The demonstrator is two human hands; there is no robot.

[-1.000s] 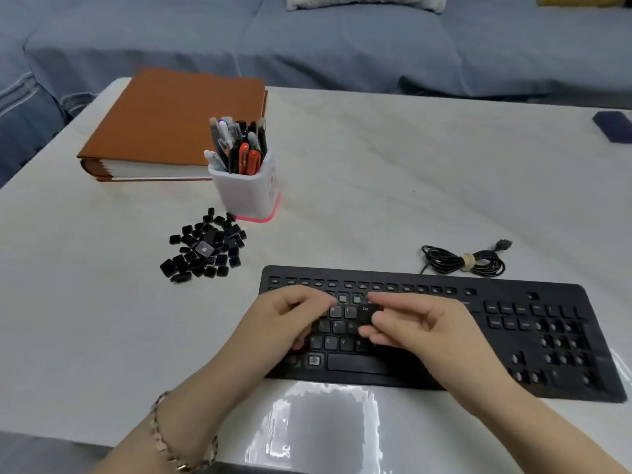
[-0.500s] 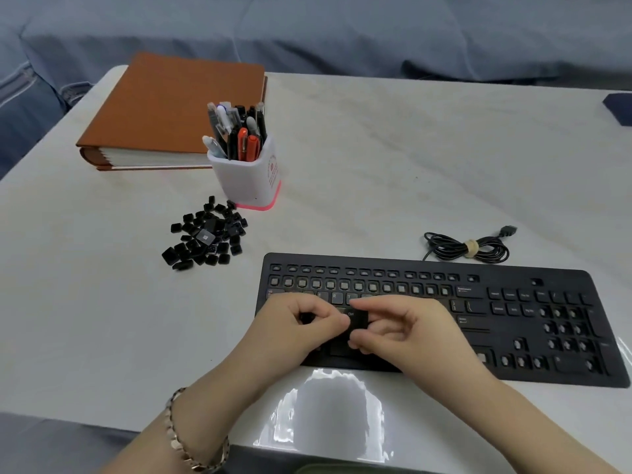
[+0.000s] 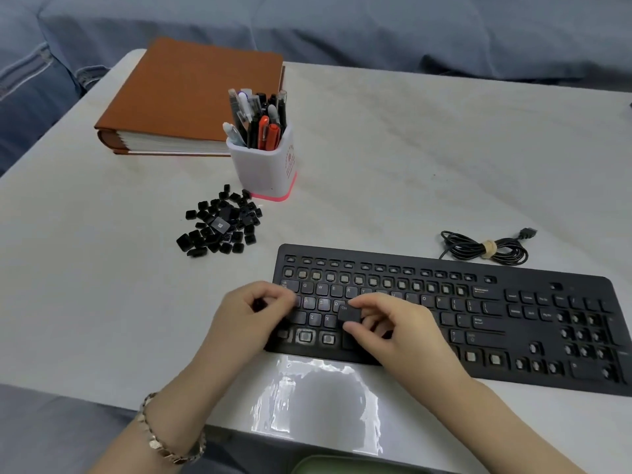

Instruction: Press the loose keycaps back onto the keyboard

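The right hand (image 3: 393,331) grip pinches the Ctrl keycap (image 3: 349,314); the left hand (image 3: 254,311) is curled, and whether it holds anything cannot be told. Square the keycap over a bare socket (image 3: 305,335) at the 8 o'clock corner of the keyboard (image 3: 513,323), then press straight down.

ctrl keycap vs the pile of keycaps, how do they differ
The Ctrl keycap is pinched by the right hand over the keyboard; the pile lies loose on the table. The Ctrl keycap shows its legend; the pile's caps lie jumbled. Both are black.
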